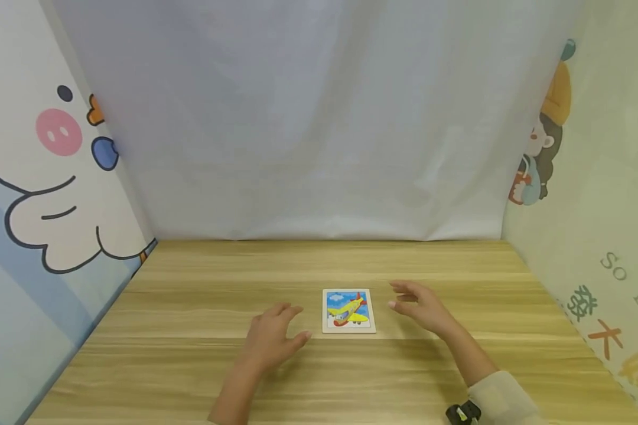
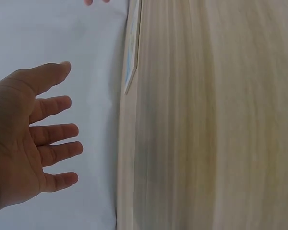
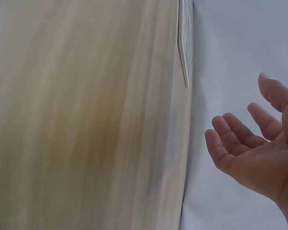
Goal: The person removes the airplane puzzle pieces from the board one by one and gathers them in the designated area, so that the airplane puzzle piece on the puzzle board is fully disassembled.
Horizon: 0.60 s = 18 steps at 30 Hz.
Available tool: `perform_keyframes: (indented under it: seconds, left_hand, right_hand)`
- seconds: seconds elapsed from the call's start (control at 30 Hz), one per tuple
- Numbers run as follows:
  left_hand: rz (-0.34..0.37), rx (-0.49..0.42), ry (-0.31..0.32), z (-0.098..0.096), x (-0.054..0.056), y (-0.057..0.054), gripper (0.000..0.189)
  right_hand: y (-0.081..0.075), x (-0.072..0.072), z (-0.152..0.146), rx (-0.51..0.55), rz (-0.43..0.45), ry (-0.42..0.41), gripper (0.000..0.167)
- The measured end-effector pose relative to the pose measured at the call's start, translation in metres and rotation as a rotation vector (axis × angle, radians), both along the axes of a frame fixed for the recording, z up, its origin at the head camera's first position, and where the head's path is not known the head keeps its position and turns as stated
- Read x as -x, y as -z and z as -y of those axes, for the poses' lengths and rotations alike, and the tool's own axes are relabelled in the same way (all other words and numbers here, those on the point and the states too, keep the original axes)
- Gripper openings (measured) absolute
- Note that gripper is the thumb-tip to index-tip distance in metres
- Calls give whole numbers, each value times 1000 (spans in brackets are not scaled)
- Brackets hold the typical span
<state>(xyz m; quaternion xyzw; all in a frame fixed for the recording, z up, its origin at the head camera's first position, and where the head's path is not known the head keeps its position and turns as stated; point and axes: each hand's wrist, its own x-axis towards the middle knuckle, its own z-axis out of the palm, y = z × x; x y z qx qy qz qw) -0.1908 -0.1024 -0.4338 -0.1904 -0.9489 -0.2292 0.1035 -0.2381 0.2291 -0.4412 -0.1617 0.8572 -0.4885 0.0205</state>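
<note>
A small square picture puzzle point(image 1: 349, 311) with a white frame lies flat on the table, showing a yellow and red airplane on blue sky. To its left, apart from it, is my left hand point(image 1: 272, 337), fingers spread and loosely bent, holding nothing. On the other side my right hand point(image 1: 421, 307) hovers with relaxed fingers, also free of any object. In the left wrist view the puzzle point(image 2: 132, 52) shows edge-on beyond the thumb of the left hand point(image 2: 31, 139). The right wrist view has the puzzle's edge point(image 3: 184, 48) above and left of the right hand point(image 3: 259, 139).
The wood-grain table point(image 1: 191, 283) ends at a hanging white cloth point(image 1: 308, 130) at the back. Printed cartoon panels stand on the left point(image 1: 48, 177) and right point(image 1: 590, 195). A black item point(image 1: 463, 412) is at the right sleeve's cuff.
</note>
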Motion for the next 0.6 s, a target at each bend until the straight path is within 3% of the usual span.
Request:
perform_keyframes:
  seconds: [0.23, 0.6]
  left_hand:
    - [120, 18, 43, -19, 11, 3, 46]
    - [206, 86, 117, -51, 20, 6, 45]
  right_hand:
    - [0, 14, 24, 91, 39, -37, 46]
    - [7, 38, 63, 115, 99, -100, 41]
